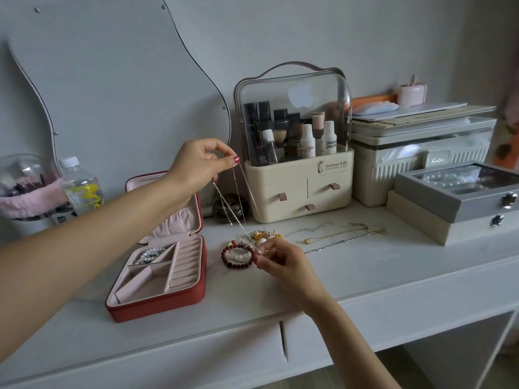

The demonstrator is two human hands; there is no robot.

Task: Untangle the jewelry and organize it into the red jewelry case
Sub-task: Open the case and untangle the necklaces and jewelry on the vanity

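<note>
Left hand (200,161): mine, raised, pinching silver chain (238,217). Right hand (276,258): pinching chain's low end at jewelry tangle (259,237). Red jewelry case (160,272): open.

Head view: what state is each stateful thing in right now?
red jewelry case: open, pearl piece inside.
silver chain: lifted, strung between both hands.
left hand: pinches chain.
right hand: pinches chain's lower end.
jewelry pile: tangled.
cream organizer: drawers shut.
</note>
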